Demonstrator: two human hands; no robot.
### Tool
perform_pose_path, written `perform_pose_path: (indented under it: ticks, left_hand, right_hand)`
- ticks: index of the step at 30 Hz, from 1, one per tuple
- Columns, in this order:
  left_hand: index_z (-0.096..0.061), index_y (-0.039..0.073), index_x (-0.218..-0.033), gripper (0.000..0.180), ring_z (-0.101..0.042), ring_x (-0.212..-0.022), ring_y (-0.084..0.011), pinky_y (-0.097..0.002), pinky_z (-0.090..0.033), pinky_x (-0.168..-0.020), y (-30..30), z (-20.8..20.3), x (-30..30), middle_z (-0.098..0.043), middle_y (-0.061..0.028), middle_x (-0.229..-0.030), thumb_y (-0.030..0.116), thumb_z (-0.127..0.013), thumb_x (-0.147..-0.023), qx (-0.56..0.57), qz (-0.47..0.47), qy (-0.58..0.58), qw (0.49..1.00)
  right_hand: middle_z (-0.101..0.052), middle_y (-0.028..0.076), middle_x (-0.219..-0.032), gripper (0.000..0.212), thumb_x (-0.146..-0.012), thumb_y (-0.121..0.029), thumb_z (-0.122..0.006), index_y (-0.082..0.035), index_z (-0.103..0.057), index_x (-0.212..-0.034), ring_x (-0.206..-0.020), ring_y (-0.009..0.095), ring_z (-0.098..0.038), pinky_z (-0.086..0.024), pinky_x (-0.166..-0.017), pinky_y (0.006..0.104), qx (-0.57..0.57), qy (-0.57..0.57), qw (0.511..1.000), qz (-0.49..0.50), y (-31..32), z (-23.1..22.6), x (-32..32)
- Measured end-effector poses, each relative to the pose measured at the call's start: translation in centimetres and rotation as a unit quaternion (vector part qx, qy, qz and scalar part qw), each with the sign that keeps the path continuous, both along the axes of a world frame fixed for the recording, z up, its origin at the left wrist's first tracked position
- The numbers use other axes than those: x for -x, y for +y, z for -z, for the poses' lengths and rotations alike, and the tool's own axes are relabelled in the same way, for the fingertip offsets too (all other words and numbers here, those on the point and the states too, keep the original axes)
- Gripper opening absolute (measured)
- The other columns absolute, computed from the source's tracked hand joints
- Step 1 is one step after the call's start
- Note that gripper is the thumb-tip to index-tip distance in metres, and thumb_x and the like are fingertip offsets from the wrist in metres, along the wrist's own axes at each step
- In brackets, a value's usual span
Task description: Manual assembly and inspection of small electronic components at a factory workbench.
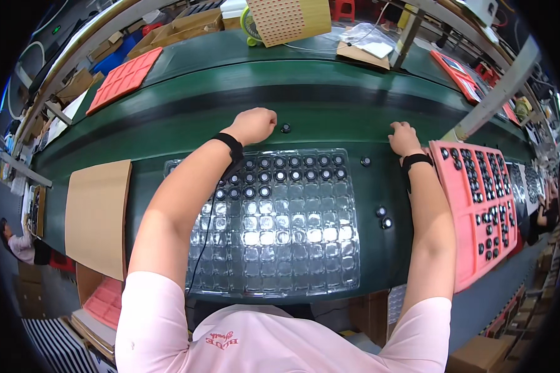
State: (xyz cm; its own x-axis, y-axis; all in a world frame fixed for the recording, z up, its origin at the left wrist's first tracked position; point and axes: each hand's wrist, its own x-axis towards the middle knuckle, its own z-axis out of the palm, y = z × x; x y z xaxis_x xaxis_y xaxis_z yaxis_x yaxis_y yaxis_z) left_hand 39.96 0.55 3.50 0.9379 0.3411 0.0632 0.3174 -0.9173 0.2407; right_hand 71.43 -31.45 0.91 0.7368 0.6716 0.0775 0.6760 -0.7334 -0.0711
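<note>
Clear plastic forms a wide rectangular tray of square pockets (292, 273), lying along the near edge of the green bench (386, 267). Small round black parts with pale tops (280, 161) fill its two far rows where these show, and part of the third; the left forearm hides some pockets at the far left.

Beyond the tray's far edge, the left hand (255, 126) has its fingers curled inward, just beside a single loose black part (285, 128); whether it grips anything cannot be told. The right hand (404, 138), fingers bent, is above the bench near the far left corner of a pink partitioned tray (463, 261); its grip cannot be told either. That pink tray stands toward the bench's right end, carrying many similar parts. Three more loose parts (381, 211) lie between the two trays.

Toward the bench's left end rests a brown cardboard sheet (98, 214). Each wrist wears a black band (417, 160).
</note>
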Motion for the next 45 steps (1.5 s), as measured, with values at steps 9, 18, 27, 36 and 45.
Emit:
perform_pose_path:
  ticks: [9, 18, 27, 36, 45]
  left_hand:
    - [-0.063, 0.012, -0.131, 0.04, -0.06, -0.121, -0.0339, -0.0447, -0.05, -0.103, 2.2, 3.2, -2.8, -0.062, -0.013, -0.13, 0.015, -0.064, -0.091, 0.023, 0.004, 0.056, 0.998]
    - [-0.065, 0.014, -0.131, 0.044, -0.057, -0.124, -0.0317, -0.0442, -0.049, -0.104, 3.2, 4.3, -3.2, -0.061, -0.0109, -0.13, 0.011, -0.063, -0.088, 0.008, 0.042, 0.072, 0.996]
    - [-0.066, 0.004, -0.117, 0.033, -0.064, -0.111, -0.0341, -0.0433, -0.052, -0.098, 2.9, 3.8, -0.7, -0.064, -0.0145, -0.121, 0.009, -0.065, -0.085, 0.047, 0.018, 0.054, 0.997]
    - [-0.063, -0.001, -0.12, 0.03, -0.064, -0.095, -0.0134, -0.0292, -0.058, -0.083, -4.0, -1.4, 8.8, -0.064, -0.008, -0.111, 0.003, -0.07, -0.09, 0.339, 0.064, -0.234, 0.909]
    - [-0.073, 0.002, -0.108, 0.026, -0.066, -0.096, -0.0149, -0.0272, -0.059, -0.083, -11.0, -1.5, 23.3, -0.066, -0.0073, -0.107, 0.001, -0.081, -0.083, 0.374, 0.049, -0.315, 0.871]
  right_hand:
    - [-0.051, 0.016, -0.144, 0.044, -0.095, -0.005, -0.05, -0.016, -0.061, -0.136, -0.131, 0.045, -0.052, -0.048, -0.107, 0.0497, 0.055, 0.024, 0.997, 0.04, 2.4, 3.2, -6.0]
    - [-0.057, 0.019, -0.128, 0.032, -0.095, -0.005, -0.052, -0.008, -0.066, -0.122, -0.115, 0.04, -0.062, -0.054, -0.098, 0.0478, 0.049, -0.037, 0.998, 0.033, 5.1, 2.7, -4.1]
    - [-0.065, 0.02, -0.12, 0.025, -0.091, -0.007, -0.057, -0.003, -0.067, -0.113, -0.109, 0.041, -0.065, -0.054, -0.094, 0.0485, 0.081, -0.035, 0.996, -0.019, 3.8, 3.8, -5.5]
    - [-0.064, 0.003, -0.096, 0.023, -0.101, -0.012, -0.056, -0.001, -0.065, -0.12, -0.078, 0.011, -0.063, -0.054, -0.069, 0.0256, -0.335, 0.446, 0.824, -0.095, 0.9, -5.5, 11.4]
    - [-0.063, 0.004, -0.106, 0.028, -0.084, 0.009, -0.075, 0.002, -0.066, -0.109, -0.09, 0.01, -0.062, -0.051, -0.077, 0.023, -0.363, 0.46, 0.779, -0.221, -3.3, -8.8, 33.9]
